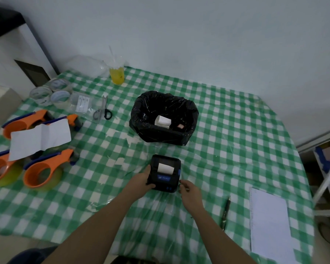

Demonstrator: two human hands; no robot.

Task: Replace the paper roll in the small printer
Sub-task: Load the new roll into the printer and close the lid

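Gripping the small black printer (165, 173) with my left hand (141, 181), I have the thumb along its left side and the fingers curled under its near left corner, so those fingertips are hidden from me. It sits on the table (227, 130), near the front middle of the green checked cloth. My right hand (189, 190) is just beside the printer's near right corner, fingers loosely curled and holding nothing; whether a fingertip touches the casing I cannot tell, since that edge is blurred. A white strip of paper (166, 168) shows at the printer's top, but I cannot make out if the lid is fully closed or how much roll lies beneath. The blue label below it is too small to read.

Beyond the printer stands a bin lined with a black bag (164, 117); a white paper roll (162, 121) rests inside, partly hidden by the folds, and a small pinkish scrap beside it is unclear. To my left are orange tape dispensers (42, 172), one cut off by the frame edge and the others partly covered by a creased white sheet (40, 140). Scissors (103, 109) lie farther back, near a cup of yellow drink (117, 74). On my right a pen (226, 212) lies beside a white notepad (270, 223), whose near end runs out of view
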